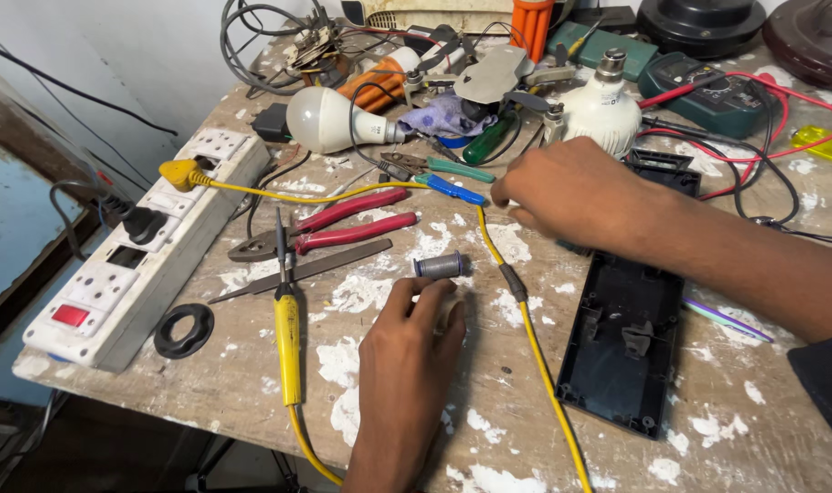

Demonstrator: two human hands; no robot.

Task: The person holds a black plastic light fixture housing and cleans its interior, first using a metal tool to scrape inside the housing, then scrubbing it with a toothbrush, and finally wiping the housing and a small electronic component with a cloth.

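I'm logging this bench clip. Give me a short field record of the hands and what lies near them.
left hand: flat on the table, fingertips by a small grey metal cylinder
right hand: fingers at the yellow cable, near its blue clip
beside right forearm: black plastic casing
left of the hands: red-handled pliers, yellow-handled soldering iron, white power strip
surface: paint-stained wooden table

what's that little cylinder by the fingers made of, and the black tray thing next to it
The small cylinder by the left hand looks like metal: grey, shiny, with ridged bands. The black cover under the right hand's forearm looks like moulded plastic: matt, with ribs and screw posts inside.
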